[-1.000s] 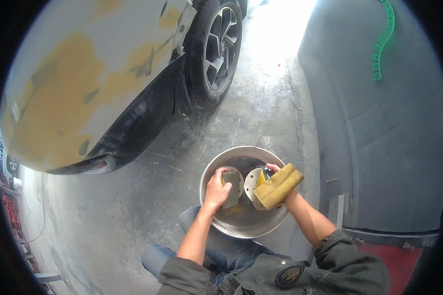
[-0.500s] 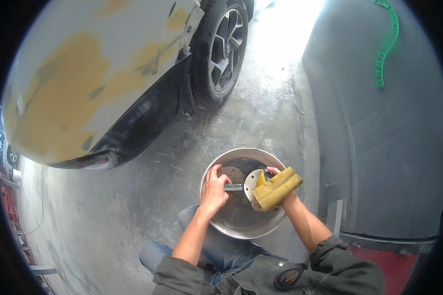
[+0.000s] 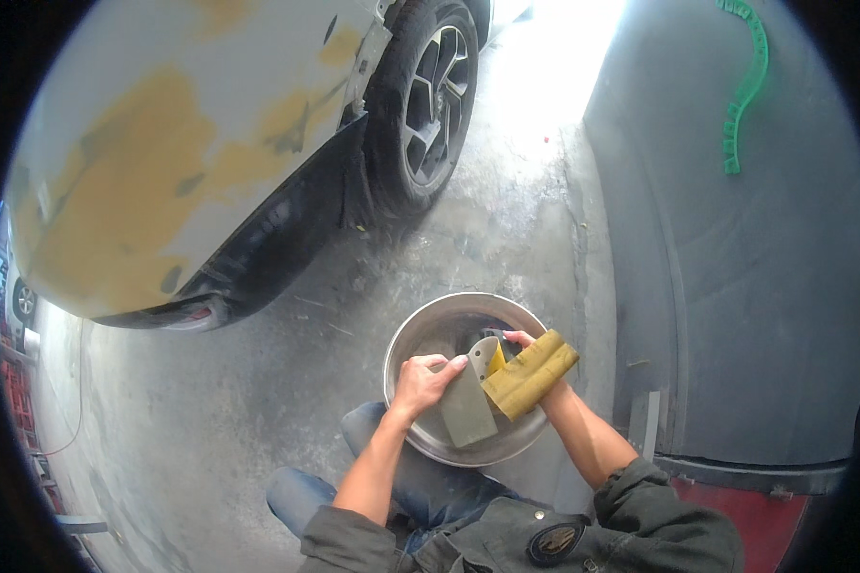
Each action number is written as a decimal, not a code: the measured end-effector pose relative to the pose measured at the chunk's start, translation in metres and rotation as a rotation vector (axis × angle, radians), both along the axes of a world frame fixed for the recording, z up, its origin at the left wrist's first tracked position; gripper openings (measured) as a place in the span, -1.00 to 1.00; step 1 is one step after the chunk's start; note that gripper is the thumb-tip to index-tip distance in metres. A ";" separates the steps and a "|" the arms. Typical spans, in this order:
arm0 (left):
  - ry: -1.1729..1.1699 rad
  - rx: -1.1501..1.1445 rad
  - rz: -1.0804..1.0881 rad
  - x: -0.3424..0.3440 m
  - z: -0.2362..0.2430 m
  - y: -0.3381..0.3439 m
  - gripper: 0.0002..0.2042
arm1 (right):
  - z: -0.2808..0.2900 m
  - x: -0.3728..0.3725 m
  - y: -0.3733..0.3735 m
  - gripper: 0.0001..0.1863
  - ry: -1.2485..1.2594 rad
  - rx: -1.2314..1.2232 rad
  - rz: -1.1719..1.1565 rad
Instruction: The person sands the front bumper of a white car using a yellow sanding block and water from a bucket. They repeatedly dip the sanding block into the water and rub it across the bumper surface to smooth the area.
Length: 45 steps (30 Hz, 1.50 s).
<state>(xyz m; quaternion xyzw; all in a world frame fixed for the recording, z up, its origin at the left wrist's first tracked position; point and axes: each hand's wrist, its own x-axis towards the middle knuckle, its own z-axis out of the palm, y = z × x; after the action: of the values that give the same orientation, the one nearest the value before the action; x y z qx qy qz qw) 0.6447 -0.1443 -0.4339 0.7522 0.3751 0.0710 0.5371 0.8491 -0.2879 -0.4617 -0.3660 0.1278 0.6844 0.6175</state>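
Since the earlier frames the flat grey piece has turned up from lying low in the bowl to standing broadside between the hands, and the camera has tipped slightly so the car sits further left. Head view only: person crouched on concrete floor (image 3: 258, 382), both forearms over a round metal bowl (image 3: 406, 349) set on the floor by the knees. Left hand (image 3: 422, 382) closed around the left edge of a flat grey-green blade-like scraper (image 3: 468, 411), fingers curled on top, thumb side hidden. Right hand (image 3: 518, 342) mostly covered, gripping a folded yellow-brown abrasive sheet (image 3: 530, 374) pressed against the scraper's right edge; a small yellow bit shows between them. Scraper sits above the bowl's middle, tilted, lower end near the bowl's near rim. Bowl contents dark, cannot tell if liquid. Beyond, a car body (image 3: 162, 172) with yellowish filler patches and a front wheel (image 3: 430, 105); grey panel (image 3: 736, 306) at right, a green curved strip (image 3: 743, 91) on it. Step, as judged: rubbing or wiping the scraper clean over the bowl. Next move likely calls for steady left grip while the sheet slides along the blade face.
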 end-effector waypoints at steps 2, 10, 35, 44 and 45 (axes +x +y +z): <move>0.090 0.013 -0.026 0.005 0.009 -0.005 -0.45 | -0.014 0.003 0.002 -0.63 0.095 -0.012 0.062; 0.257 0.036 -0.254 0.014 -0.001 -0.004 -0.59 | -0.098 0.014 -0.003 -0.61 -0.812 0.520 0.145; -0.043 0.431 -0.002 -0.013 0.070 0.045 -0.61 | 0.035 -0.052 0.044 0.01 -0.820 0.513 0.161; -0.285 0.761 -0.007 0.014 0.064 -0.002 -0.42 | 0.045 -0.069 0.055 -0.46 0.066 0.535 -0.097; -0.275 0.806 -0.025 0.015 0.057 -0.003 -0.33 | 0.039 -0.073 0.055 -0.46 0.114 0.645 -0.087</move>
<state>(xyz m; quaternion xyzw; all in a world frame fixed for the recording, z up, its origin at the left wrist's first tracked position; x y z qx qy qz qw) 0.6592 -0.1470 -0.3773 0.8900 0.2330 0.3049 0.2462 0.7764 -0.2330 -0.4230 -0.1067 -0.0457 0.6820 0.7221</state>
